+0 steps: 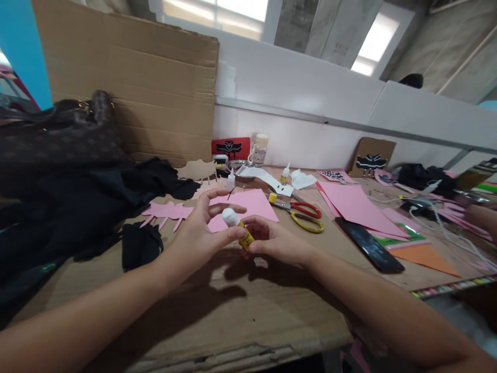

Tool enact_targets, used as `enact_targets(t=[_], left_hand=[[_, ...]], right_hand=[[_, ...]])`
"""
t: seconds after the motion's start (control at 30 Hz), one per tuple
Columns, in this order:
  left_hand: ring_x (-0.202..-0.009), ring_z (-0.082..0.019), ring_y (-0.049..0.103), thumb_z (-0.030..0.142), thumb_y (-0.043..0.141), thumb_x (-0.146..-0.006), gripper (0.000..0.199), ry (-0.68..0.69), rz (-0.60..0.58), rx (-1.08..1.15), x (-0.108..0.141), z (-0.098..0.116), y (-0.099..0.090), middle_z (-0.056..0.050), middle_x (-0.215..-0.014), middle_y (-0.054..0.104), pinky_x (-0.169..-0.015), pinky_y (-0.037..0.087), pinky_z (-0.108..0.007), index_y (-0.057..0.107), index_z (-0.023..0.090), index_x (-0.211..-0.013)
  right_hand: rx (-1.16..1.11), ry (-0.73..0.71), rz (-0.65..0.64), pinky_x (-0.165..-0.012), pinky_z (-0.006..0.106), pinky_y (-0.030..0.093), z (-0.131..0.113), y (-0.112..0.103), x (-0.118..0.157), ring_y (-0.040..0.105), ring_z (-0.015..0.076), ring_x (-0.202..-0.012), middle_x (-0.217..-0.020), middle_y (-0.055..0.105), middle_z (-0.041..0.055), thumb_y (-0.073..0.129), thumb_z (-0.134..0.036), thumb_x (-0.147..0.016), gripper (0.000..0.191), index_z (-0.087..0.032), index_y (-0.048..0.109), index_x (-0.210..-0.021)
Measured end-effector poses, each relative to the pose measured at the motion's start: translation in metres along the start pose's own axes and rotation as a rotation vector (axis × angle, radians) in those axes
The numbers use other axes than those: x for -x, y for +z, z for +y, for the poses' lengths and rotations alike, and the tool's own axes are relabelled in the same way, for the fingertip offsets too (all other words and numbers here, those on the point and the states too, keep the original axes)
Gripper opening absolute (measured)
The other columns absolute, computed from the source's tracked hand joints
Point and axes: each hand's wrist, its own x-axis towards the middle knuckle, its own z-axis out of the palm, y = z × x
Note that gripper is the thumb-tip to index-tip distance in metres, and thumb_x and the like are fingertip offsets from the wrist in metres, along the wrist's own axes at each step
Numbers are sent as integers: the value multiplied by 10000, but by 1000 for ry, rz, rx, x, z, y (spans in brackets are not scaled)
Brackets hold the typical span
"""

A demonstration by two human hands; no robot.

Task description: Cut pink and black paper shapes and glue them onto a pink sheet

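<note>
A yellow glue stick with its white end exposed is held in the fingers of my right hand, tilted up to the left. My left hand is curved around its upper part, with the thumb against the stick and the other fingers apart above it. Under and behind the hands lies a pink sheet. A yellow cap stands at that sheet's right edge. Scissors with red and yellow handles lie to the right. A pink cut-out shape is left of my left hand.
Black cloth and a brown bag fill the left side. Pink sheets, a black phone and white cables lie right. Small glue bottles stand behind. Another person's hand is at the far right.
</note>
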Motion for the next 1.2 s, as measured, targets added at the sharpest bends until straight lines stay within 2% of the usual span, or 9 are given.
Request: enact_targets(t=[0.13,0.3,0.53,0.67,0.77,0.9,1.03,1.1,1.2], left_hand=[[-1131,-278,750,536,847,-835,780,-73,-22,53,-2,-5,-2,-97,-1217,774,-966,599,-453,399,271,-1416],[-1118,-262,771,526,836,-850,743,-73,-31,69,-5,-2,-1,-107,-1239,794,-1006,597,-442,418,256,-1402],[-1070,-241,782,460,816,-869,683,-74,-26,90,-6,1,-1,-65,-1155,809,-906,626,-376,431,250,-1392],[-1086,-256,769,460,819,-857,689,-96,-33,61,-5,2,1,-52,-1097,802,-926,607,-394,445,247,-1396],[-1107,-276,757,454,835,-830,702,-108,-16,35,-4,-1,1,-62,-1110,785,-912,605,-408,459,251,-1387],[-1141,-287,742,467,859,-803,705,-101,25,25,-6,-6,-1,-71,-1125,771,-914,600,-410,476,252,-1354],[-1113,-277,750,477,854,-803,698,-91,44,46,-7,-1,-2,-78,-1121,775,-906,610,-406,465,243,-1332],[-1091,-270,755,466,845,-810,674,-85,44,44,-7,3,-1,-78,-1109,780,-906,613,-404,466,236,-1318],[-1091,-264,753,451,831,-829,652,-82,32,35,-6,5,1,-70,-1085,783,-930,610,-411,468,232,-1325]], right_hand=[[-42,-12,-23,-879,356,592,1,-1,1,702,174,-958,-1151,692,39,906,-309,-854,551,-224,617,-1315],[-119,-53,41,-876,376,634,4,-4,2,741,184,-964,-1182,697,52,914,-340,-859,535,-246,639,-1309],[-213,-7,-121,-1046,457,580,4,-12,4,729,239,-1183,-1303,727,112,866,-321,-924,668,-285,553,-1513],[-139,23,-115,-1007,408,570,5,-13,4,712,196,-1083,-1273,702,75,887,-295,-896,716,-309,544,-1525],[-17,-8,-62,-969,339,537,3,-7,2,634,188,-1111,-1253,657,49,946,-274,-810,685,-261,611,-1408],[98,-25,15,-972,314,495,-1,2,1,594,177,-1096,-1155,633,15,957,-247,-782,598,-228,620,-1276],[-27,21,-98,-1072,376,478,-6,2,4,642,204,-1197,-1357,641,80,860,-387,-913,588,-240,583,-1410],[-88,71,-129,-1060,403,498,-7,-2,5,679,210,-1166,-1326,673,94,814,-403,-956,606,-252,547,-1478],[-85,57,-92,-981,373,530,-3,-5,3,667,197,-1093,-1220,679,64,887,-348,-882,641,-250,571,-1431]])
